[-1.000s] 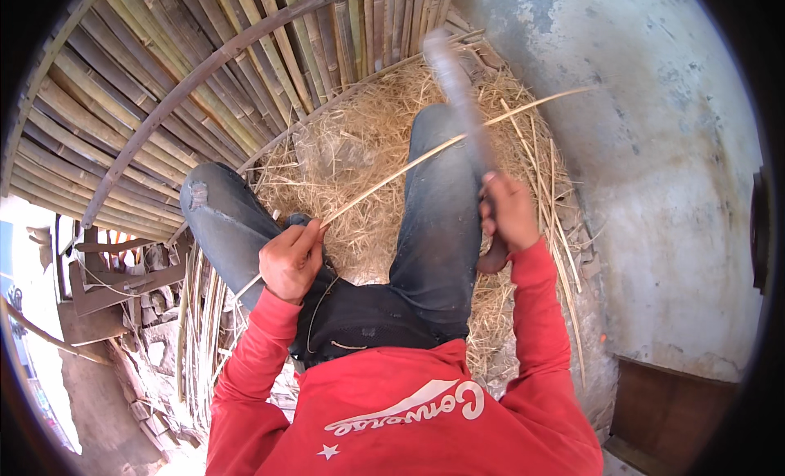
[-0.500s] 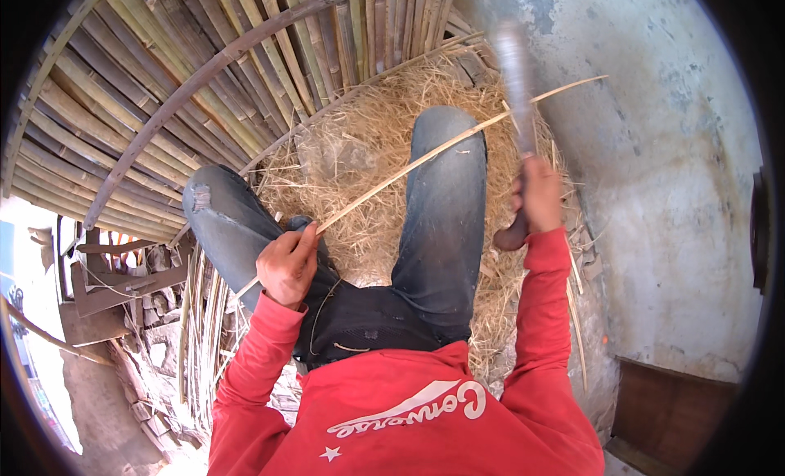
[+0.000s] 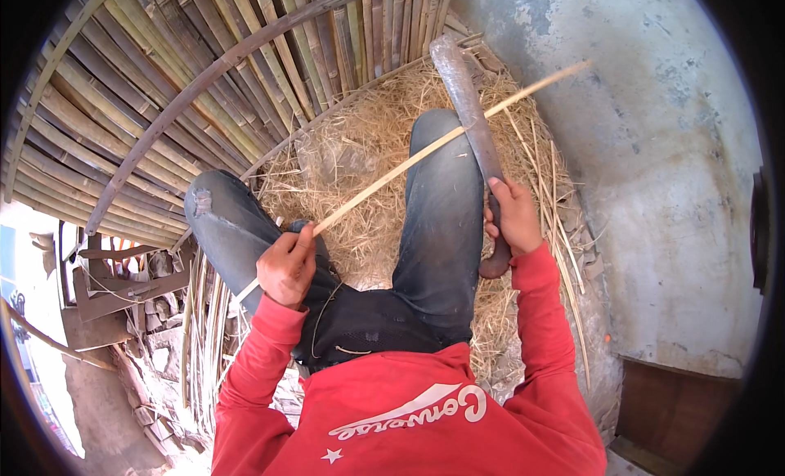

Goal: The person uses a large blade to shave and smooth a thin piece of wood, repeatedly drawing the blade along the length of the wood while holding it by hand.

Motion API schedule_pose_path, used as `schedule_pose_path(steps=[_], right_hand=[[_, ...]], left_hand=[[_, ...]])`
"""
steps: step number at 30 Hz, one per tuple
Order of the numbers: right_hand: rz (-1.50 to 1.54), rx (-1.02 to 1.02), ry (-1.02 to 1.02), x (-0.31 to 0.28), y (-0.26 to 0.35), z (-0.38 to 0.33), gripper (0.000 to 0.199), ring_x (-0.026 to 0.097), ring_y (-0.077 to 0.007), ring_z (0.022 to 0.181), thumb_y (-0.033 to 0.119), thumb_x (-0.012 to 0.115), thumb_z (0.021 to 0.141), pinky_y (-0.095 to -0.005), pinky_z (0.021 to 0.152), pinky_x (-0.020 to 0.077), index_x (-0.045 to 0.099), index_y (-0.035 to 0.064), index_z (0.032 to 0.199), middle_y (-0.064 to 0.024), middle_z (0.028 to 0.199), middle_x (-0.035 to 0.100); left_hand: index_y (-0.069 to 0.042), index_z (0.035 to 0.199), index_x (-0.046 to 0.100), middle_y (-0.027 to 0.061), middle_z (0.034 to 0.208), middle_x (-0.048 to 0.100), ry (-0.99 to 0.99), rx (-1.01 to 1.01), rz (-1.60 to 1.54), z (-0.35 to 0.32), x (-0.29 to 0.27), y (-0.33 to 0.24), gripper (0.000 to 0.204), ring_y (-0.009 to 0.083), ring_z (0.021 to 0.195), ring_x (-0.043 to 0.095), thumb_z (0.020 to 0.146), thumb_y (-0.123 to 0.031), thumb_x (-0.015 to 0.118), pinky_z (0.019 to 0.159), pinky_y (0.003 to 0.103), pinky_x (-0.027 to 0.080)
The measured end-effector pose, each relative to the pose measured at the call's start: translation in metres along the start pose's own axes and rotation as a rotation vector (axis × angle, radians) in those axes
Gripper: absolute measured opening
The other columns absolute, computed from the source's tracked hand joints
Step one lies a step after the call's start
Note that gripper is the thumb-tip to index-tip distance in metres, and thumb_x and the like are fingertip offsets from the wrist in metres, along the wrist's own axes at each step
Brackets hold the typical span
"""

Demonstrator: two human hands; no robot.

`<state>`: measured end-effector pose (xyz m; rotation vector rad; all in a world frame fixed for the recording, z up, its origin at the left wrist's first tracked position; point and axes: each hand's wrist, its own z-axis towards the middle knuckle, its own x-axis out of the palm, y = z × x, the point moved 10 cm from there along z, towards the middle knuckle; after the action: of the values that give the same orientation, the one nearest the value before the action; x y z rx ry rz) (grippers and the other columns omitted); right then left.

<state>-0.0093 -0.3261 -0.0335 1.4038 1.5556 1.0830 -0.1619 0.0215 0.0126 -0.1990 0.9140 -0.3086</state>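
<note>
Rough bamboo-working spot, rural yard or craft shed — not indoor shop. Stacked split bamboo poles (image 3: 163, 108) fill upper left, curved bamboo strip (image 3: 204, 83) laid across them. Heap of pale shavings and straw-like trimmings (image 3: 360, 141) covers ground at foot of poles. Bare, stained plaster wall (image 3: 654, 149) at right. Loose thin slivers (image 3: 204, 329) and scrap wood (image 3: 114, 288) at lower left edge — daylight beyond.

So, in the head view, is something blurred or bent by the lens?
Head view: the knife blade in the right hand looks slightly soft; the bamboo strip held by the left hand is sharp; bamboo poles curve near the rim; lower left corner overexposed.
</note>
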Motion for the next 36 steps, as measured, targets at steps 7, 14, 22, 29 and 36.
schedule_pose_path(steps=[7, 14, 22, 29, 36], right_hand=[[0.055, -0.141, -0.263, -0.057, 0.034, 0.004, 0.027, 0.048, -0.0098, 0.044, 0.033, 0.059, 0.107, -0.0251, 0.038, 0.0396, 0.057, 0.0094, 0.096, -0.0011, 0.065, 0.054], [0.086, 0.132, 0.065, -0.009, 0.021, -0.019, 0.028, 0.047, -0.0109, 0.043, 0.034, 0.06, 0.106, -0.0266, 0.038, 0.0391, 0.057, 0.0087, 0.095, -0.0022, 0.064, 0.054], [0.057, -0.205, -0.256, -0.087, 0.06, -0.002, 0.029, 0.047, -0.0105, 0.043, 0.034, 0.058, 0.108, -0.026, 0.038, 0.038, 0.055, 0.0099, 0.093, -0.0027, 0.064, 0.055], [0.057, -0.154, -0.279, -0.089, 0.022, 0.003, 0.025, 0.047, -0.0095, 0.043, 0.03, 0.06, 0.108, -0.0247, 0.038, 0.0383, 0.057, 0.009, 0.094, -0.0023, 0.064, 0.055], [-0.063, -0.158, -0.185, -0.037, -0.006, 0.002, 0.026, 0.048, -0.0088, 0.042, 0.03, 0.059, 0.109, -0.025, 0.038, 0.0387, 0.058, 0.0083, 0.094, -0.0013, 0.063, 0.055]], left_hand=[[-0.009, 0.114, 0.079, 0.0067, 0.08, 0.065, -0.002, 0.001, -0.027, -0.003, 0.0, 0.004, 0.035, 0.0262, 0.063, 0.065, 0.081, 0.002, 0.08, 0.057, 0.038, 0.051], [-0.01, 0.113, 0.08, 0.0066, 0.076, 0.063, -0.042, -0.011, 0.007, -0.003, -0.009, 0.009, 0.033, 0.025, 0.058, 0.062, 0.082, 0.001, 0.081, 0.054, 0.038, 0.049], [-0.006, 0.095, 0.078, 0.0088, 0.071, 0.062, -0.072, -0.189, -0.164, -0.003, -0.009, 0.024, 0.014, 0.0288, 0.059, 0.062, 0.088, -0.018, 0.084, 0.054, 0.039, 0.047], [0.002, 0.086, 0.076, 0.0121, 0.061, 0.062, 0.104, -0.383, -0.293, 0.003, 0.004, 0.027, 0.019, 0.0188, 0.051, 0.059, 0.094, -0.015, 0.081, 0.053, 0.033, 0.045], [0.002, 0.084, 0.077, 0.0101, 0.055, 0.059, 0.222, -0.429, -0.262, 0.012, 0.015, 0.033, 0.027, 0.0155, 0.048, 0.052, 0.095, -0.022, 0.08, 0.05, 0.033, 0.04]])
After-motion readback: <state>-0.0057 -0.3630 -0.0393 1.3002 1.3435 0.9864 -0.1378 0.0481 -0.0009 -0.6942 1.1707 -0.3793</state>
